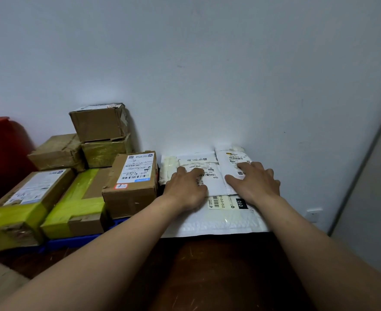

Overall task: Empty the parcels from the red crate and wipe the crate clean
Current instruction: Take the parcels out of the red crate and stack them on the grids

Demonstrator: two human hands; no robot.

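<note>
Two bare forearms reach forward over a dark brown surface (207, 277). The left hand (186, 189) and right hand (255, 184) lie flat on a stack of white mailers (218, 218) against the wall, each grip spread, fingers splayed and pinching nothing. Left of them, cardboard boxes (131, 182) are piled on a blue tray (72, 241). The red crate (1, 153) stands farthest left, beyond the boxes.
</note>
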